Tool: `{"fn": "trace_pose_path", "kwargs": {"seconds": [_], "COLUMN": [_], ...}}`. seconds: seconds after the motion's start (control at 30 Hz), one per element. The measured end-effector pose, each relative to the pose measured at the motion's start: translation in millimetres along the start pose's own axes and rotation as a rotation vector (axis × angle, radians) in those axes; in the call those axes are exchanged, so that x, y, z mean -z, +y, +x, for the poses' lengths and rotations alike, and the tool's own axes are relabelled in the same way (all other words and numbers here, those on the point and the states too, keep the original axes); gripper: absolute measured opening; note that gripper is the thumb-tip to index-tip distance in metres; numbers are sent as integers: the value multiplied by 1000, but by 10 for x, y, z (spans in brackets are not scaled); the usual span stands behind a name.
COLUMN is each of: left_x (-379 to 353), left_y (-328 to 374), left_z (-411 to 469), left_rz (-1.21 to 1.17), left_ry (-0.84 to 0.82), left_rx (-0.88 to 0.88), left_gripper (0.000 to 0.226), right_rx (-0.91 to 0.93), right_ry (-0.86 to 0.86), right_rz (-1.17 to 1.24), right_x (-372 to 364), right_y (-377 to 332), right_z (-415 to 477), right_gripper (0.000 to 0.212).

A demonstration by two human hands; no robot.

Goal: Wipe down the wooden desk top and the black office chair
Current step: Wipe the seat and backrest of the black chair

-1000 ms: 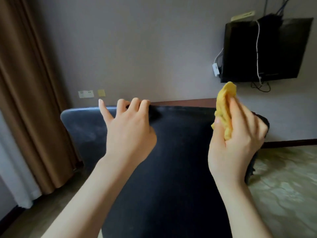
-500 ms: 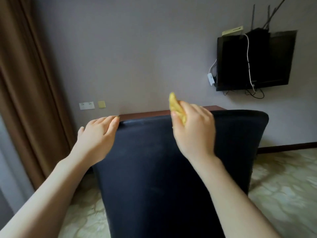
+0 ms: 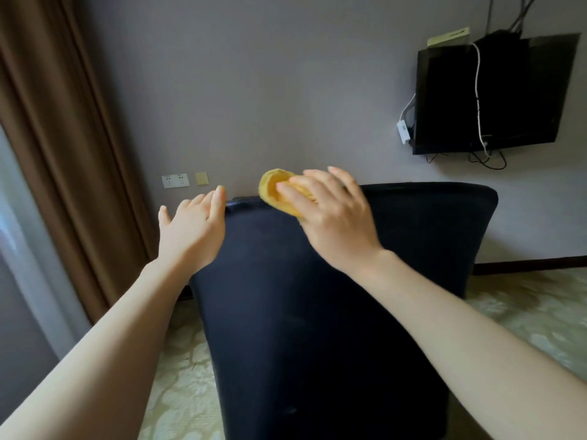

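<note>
Right hand (image 3: pixel 333 217) pins a bunched yellow cloth (image 3: pixel 274 188) under my thumb against the top edge of the black office chair (image 3: pixel 317 312). My left hand (image 3: pixel 193 230), fingers straight and loose, lies at the backrest's corner. Soft and light, the cloth should mould to the rounded rim. The matte, smooth backrest probably swivels, so I would brace its upper edge.

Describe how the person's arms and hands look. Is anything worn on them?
The left forearm and right forearm are bare, no sleeves in view. The left hand and right hand wear no gloves; no ring, watch or bracelet shows.
</note>
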State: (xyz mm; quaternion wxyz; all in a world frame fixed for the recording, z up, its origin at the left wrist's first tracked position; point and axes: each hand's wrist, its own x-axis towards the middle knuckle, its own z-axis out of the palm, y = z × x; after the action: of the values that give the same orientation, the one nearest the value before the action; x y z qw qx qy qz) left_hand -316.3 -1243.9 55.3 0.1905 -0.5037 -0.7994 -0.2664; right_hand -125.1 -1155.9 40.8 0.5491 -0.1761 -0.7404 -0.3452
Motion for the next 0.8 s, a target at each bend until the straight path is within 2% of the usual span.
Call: {"fn": "trace_pose_path", "kwargs": {"seconds": [0.13, 0.23, 0.3, 0.4, 0.47, 0.5, 0.6, 0.63, 0.7, 0.8], "left_x": [33, 84, 207, 391, 430, 432, 450, 455, 394, 250], "left_y": [45, 70, 112, 249, 387, 469, 764, 834, 898, 918], "left_z": [-35, -27, 21, 125, 283, 359, 563, 633, 890, 1301], "left_rz": [-53, -35, -15, 51, 18, -80, -715, -811, -857, -843], "left_ry": [7, -12, -74, -143, -126, -175, -437, -463, -450, -396], "left_rx": [-20, -24, -1, -32, -52, -83, -89, -101, -111, -27], "left_gripper": [36, 39, 46, 57, 50, 43, 67, 68, 54, 34], "right_rx": [-7, -179, -253, -262, -210, -175, -38, 20, 103, 82], "right_ry": [-169, -479, -611, -600, -551, -542, -541, -539, -504, -497], "right_rz": [58, 143, 187, 293, 351, 362, 321, 285, 237, 273], "right_x": [297, 490, 543, 589, 533, 483, 245, 156, -101, -497], "right_y": [369, 618, 798, 898, 878, 855, 831, 832, 929, 1112], "right_z": [39, 161, 266, 482, 659, 738, 904, 924, 986, 1100], "right_gripper": [26, 28, 28, 26, 28, 30, 32, 32, 33, 37]}}
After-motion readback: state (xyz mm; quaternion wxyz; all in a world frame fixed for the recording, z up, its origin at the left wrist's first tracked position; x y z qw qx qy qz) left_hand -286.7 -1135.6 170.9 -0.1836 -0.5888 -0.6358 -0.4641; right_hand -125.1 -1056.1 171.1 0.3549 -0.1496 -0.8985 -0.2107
